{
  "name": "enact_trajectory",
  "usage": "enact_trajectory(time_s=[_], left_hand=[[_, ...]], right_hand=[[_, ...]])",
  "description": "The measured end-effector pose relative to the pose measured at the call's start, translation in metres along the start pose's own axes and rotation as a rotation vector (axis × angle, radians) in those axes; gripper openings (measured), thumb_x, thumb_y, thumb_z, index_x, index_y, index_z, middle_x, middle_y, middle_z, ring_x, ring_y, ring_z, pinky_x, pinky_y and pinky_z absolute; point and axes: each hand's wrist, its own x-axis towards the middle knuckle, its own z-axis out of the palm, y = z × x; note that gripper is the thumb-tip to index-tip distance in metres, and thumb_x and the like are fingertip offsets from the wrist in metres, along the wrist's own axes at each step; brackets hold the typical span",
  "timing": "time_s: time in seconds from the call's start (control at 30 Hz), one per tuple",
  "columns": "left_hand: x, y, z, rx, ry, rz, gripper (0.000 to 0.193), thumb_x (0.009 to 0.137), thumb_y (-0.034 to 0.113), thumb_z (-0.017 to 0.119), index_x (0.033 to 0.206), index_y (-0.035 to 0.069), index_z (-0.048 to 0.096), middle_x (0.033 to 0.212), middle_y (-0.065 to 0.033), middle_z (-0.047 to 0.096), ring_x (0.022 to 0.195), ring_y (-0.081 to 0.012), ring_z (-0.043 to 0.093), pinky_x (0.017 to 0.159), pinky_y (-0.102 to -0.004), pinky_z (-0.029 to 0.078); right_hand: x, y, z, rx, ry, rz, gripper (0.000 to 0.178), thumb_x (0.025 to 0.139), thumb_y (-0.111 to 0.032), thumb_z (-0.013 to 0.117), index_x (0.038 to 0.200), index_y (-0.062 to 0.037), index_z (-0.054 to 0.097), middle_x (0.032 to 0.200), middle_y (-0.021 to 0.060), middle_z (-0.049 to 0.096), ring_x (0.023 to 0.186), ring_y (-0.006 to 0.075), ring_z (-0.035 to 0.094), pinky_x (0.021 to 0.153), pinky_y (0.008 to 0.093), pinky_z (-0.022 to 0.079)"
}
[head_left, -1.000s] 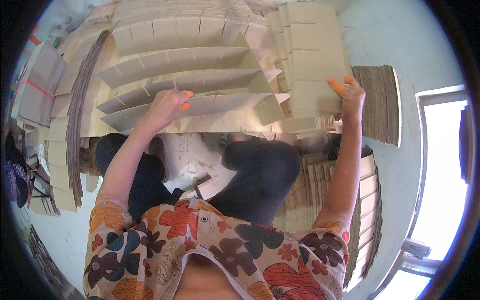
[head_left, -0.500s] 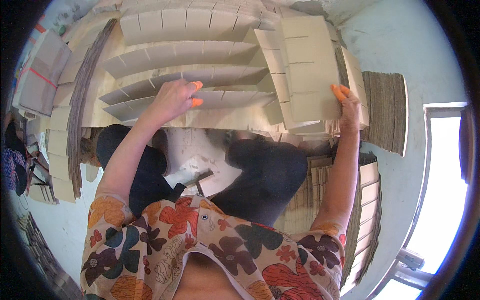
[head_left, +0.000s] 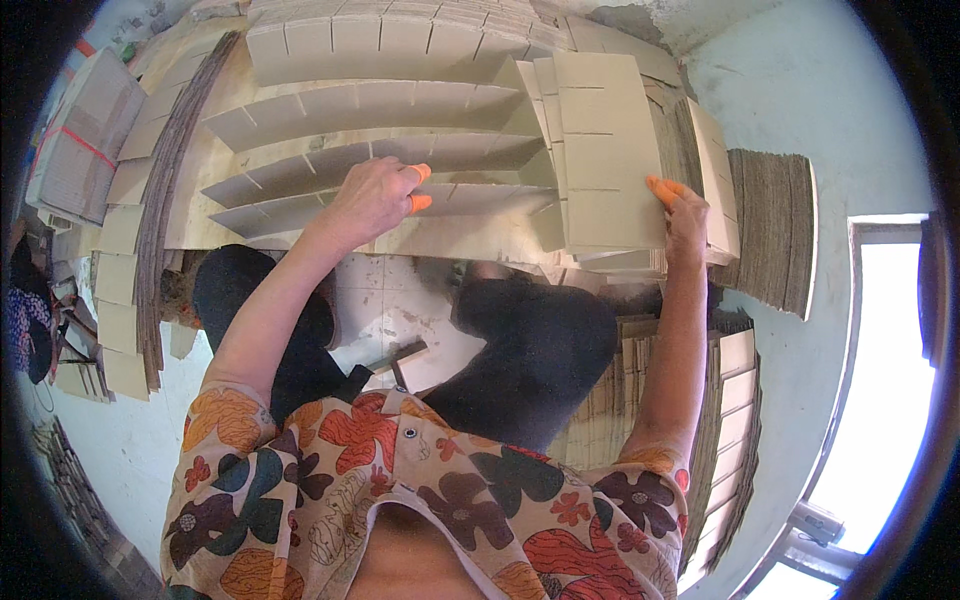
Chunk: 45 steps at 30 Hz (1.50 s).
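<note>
My right hand (head_left: 686, 226) pinches the right edge of a slotted cardboard sheet (head_left: 608, 140), orange covers on its finger and thumb. That sheet lies over other slotted sheets at the table's right side. My left hand (head_left: 375, 205) hovers at the nearest upright cardboard strip (head_left: 490, 199), its orange-covered thumb and forefinger apart on either side of the strip's top edge; no firm hold shows. Behind it stand more upright strips (head_left: 370, 108), spaced in rows. Their right ends meet a slotted crosspiece (head_left: 552, 225).
A stack of slotted cardboard (head_left: 400, 35) lies at the table's back. Tall stacks flank it at left (head_left: 165, 200) and right (head_left: 775, 230). A strapped cardboard bundle (head_left: 85, 140) stands at far left. More cardboard (head_left: 735, 400) is piled by my right elbow, near the wall.
My left hand has moved a little to the right along the front strip. My right hand has shifted slightly left and nearer, the cardboard sheet moving with it.
</note>
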Motion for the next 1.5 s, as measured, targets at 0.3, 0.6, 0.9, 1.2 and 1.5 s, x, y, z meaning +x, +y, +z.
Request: enact_trajectory(time_s=[0.3, 0.6, 0.9, 1.2, 1.5], left_hand=[[0.007, 0.011, -0.004, -0.031, 0.111, 0.051, 0.034, 0.075, 0.025, 0.069, 0.101, 0.004, 0.062, 0.078, -0.0158, 0.062, 0.077, -0.0335, 0.06, 0.066, -0.0427, 0.049], [0.017, 0.018, 0.025, -0.044, 0.03, 0.067, 0.026, 0.074, 0.02, 0.069, 0.096, 0.007, 0.063, 0.072, -0.0152, 0.06, 0.072, -0.0333, 0.061, 0.062, -0.044, 0.049], [0.025, 0.015, 0.041, -0.039, 0.093, 0.094, 0.016, 0.076, 0.017, 0.068, 0.088, 0.007, 0.063, 0.066, -0.0156, 0.058, 0.064, -0.0337, 0.06, 0.053, -0.0445, 0.047], [0.028, 0.01, 0.046, -0.05, 0.123, 0.079, 0.013, 0.075, 0.014, 0.067, 0.083, 0.006, 0.064, 0.067, -0.0151, 0.06, 0.064, -0.032, 0.06, 0.053, -0.0426, 0.047], [0.032, 0.013, 0.044, -0.06, 0.128, 0.073, 0.005, 0.073, 0.009, 0.062, 0.073, 0.005, 0.06, 0.065, -0.0174, 0.058, 0.063, -0.0351, 0.06, 0.054, -0.0444, 0.048]], right_hand=[[-0.015, -0.037, -0.028, 0.137, 0.185, -0.347, 0.03, 0.076, -0.013, 0.073, 0.101, 0.003, 0.067, 0.086, 0.008, 0.066, 0.075, 0.0122, 0.059, 0.07, 0.0241, 0.048], [-0.048, -0.063, 0.047, -0.192, -0.086, -0.628, 0.041, 0.075, -0.01, 0.074, 0.112, 0.0026, 0.062, 0.071, 0.0046, 0.064, 0.062, 0.0046, 0.053, 0.055, 0.021, 0.044], [-0.041, -0.055, 0.076, -0.404, -0.142, -0.776, 0.039, 0.074, -0.01, 0.073, 0.11, 0.0, 0.063, 0.055, 0.009, 0.053, 0.049, 0.0082, 0.045, 0.047, 0.025, 0.04], [-0.043, -0.055, 0.08, -0.394, -0.267, -0.63, 0.038, 0.079, -0.006, 0.071, 0.115, 0.0004, 0.061, 0.071, -0.0005, 0.062, 0.064, 0.0021, 0.051, 0.058, 0.0179, 0.044], [-0.027, -0.038, 0.107, -0.344, -0.393, -0.776, 0.036, 0.073, -0.007, 0.072, 0.107, 0.0031, 0.063, 0.069, 0.0194, 0.061, 0.057, 0.0221, 0.059, 0.058, 0.0304, 0.047]])
